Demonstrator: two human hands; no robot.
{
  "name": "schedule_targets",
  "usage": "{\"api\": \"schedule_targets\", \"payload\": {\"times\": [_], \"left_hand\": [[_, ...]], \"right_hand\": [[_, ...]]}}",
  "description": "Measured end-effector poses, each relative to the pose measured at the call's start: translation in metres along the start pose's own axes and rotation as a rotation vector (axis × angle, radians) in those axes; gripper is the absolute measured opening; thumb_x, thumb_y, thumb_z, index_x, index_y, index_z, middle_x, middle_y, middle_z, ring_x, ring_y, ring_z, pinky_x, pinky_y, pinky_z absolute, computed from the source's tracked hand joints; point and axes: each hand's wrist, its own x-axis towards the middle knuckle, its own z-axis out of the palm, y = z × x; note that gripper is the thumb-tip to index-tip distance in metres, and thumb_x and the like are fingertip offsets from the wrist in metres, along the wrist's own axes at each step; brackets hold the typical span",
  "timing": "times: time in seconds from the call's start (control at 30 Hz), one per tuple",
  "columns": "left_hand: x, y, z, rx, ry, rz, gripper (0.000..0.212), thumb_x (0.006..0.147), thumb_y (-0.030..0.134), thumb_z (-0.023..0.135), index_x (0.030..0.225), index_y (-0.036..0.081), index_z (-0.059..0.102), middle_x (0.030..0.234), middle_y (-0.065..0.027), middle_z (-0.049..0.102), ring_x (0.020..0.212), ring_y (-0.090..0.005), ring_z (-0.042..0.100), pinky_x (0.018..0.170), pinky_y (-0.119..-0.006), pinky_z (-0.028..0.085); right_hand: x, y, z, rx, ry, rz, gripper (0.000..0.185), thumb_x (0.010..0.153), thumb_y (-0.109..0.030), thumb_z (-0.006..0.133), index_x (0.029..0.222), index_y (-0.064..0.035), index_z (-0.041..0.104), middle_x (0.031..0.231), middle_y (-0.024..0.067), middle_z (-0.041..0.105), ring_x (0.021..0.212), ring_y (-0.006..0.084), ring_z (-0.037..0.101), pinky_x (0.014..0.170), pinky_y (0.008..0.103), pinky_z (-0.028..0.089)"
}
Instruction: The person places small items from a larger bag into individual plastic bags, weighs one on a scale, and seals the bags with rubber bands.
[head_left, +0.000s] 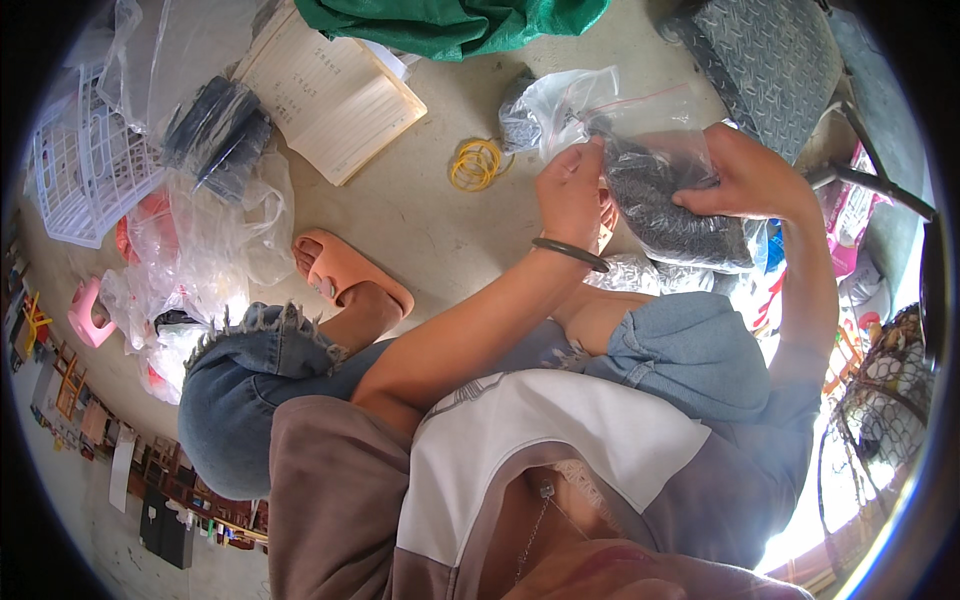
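Note:
A clear zip-seal plastic bag (681, 217) packed with dark grey, fuzzy material hangs between my hands, above my right knee. My left hand (571, 191) pinches the bag near its upper left edge, where a red seal line runs across the loose plastic. My right hand (754, 176) grips the bag's right side, with the thumb across its front. Some fingers of both hands are hidden by the plastic. Just beyond my left hand, another small clear bag with dark contents (519, 124) rests on the floor. More wrapped clear packets (634, 274) lie under the held bag.
Yellow bands (476, 165) and an open notebook with handwriting (330, 97) lie on the concrete floor. At left are a white plastic basket (90, 165), a dark wrapped bundle (217, 135) and plastic bags (202, 232). A green sack (457, 26) and a tread-patterned grey surface (772, 67) lie ahead.

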Motion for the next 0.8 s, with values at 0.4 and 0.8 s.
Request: {"api": "schedule_targets", "payload": {"times": [0.4,0.8], "left_hand": [[0.007,-0.002,-0.002,-0.057,-0.052,-0.006,0.021,0.102,0.020,0.063,0.085,0.008,0.060,0.062,0.0010,0.052,0.042,-0.0079,0.043,0.036,-0.026,0.032],[0.006,0.007,0.003,-0.102,0.056,-0.080,0.015,0.099,0.020,0.067,0.094,0.006,0.066,0.066,-0.0015,0.057,0.045,-0.0107,0.049,0.038,-0.027,0.036]], "right_hand": [[0.019,0.014,-0.011,0.077,-0.149,0.034,0.072,0.073,-0.013,0.073,0.143,-0.0092,0.059,0.102,0.0134,0.074,0.084,0.0192,0.066,0.081,0.0343,0.053],[0.023,0.017,-0.014,0.128,-0.125,0.079,0.067,0.074,-0.013,0.076,0.140,-0.0133,0.064,0.106,0.0123,0.072,0.096,0.0189,0.067,0.084,0.0325,0.054]]}}
